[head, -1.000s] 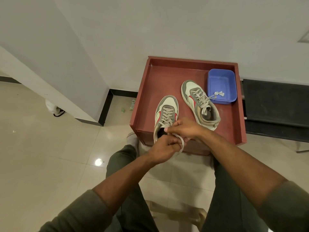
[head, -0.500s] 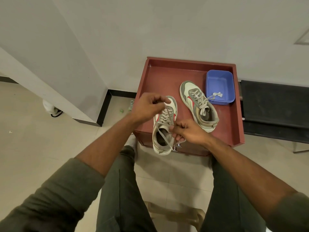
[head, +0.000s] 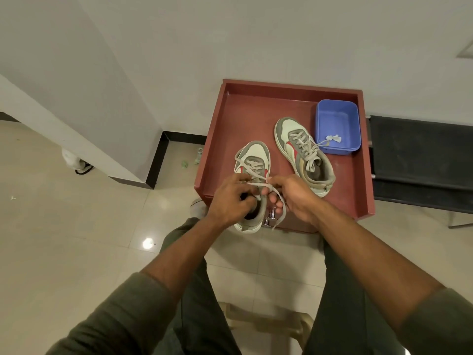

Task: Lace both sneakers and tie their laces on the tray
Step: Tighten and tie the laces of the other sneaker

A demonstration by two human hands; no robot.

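Red tray point(head: 245, 111) holds both sneakers; my left hand point(head: 231, 198) has come back from the toe, both hands now pinching the near sneaker point(head: 252, 175) lace point(head: 258, 184), right hand point(head: 294, 196) beside it, so knotting has begun.

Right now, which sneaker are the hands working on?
The near sneaker overhanging the tray's front edge; the other sneaker lies untouched beside the blue tub.

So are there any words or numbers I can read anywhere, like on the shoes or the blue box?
None: no words, numbers or signs can be read anywhere in this view.
Near sneaker: only red and grey patches, no brand text.
Far sneaker: the same, no text.
Blue tub: plain; the small white bit inside is a lace end, not a label.
Red tray: plain.
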